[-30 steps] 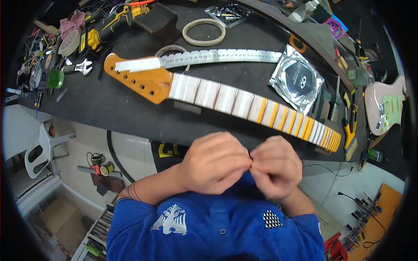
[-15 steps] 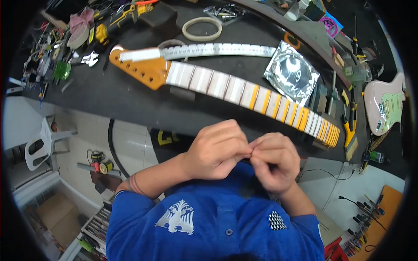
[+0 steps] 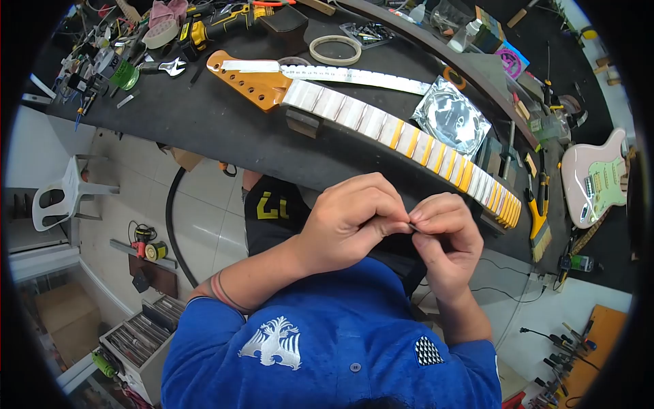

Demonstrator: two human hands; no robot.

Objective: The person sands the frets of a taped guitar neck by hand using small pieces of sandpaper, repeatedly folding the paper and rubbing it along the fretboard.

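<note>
Both hands meet in front of my chest, fingertips together. My left hand pinches with thumb and forefinger. My right hand pinches against the same spot, its other fingers curled. Between them shows a tiny dark sliver, too small to name. Just beyond the hands a guitar neck lies across the bench, with an orange-brown headstock and masking tape along much of its fretboard. A dark block sits beneath its headstock end.
The dark bench carries a steel ruler, a tape roll, a silver string packet, an adjustable wrench and a brush. At right rests a pink guitar body. A white chair stands at left.
The view has shifted, so bench and neck appear moved. My fingertips have parted slightly, and a dark sliver now shows between them.
</note>
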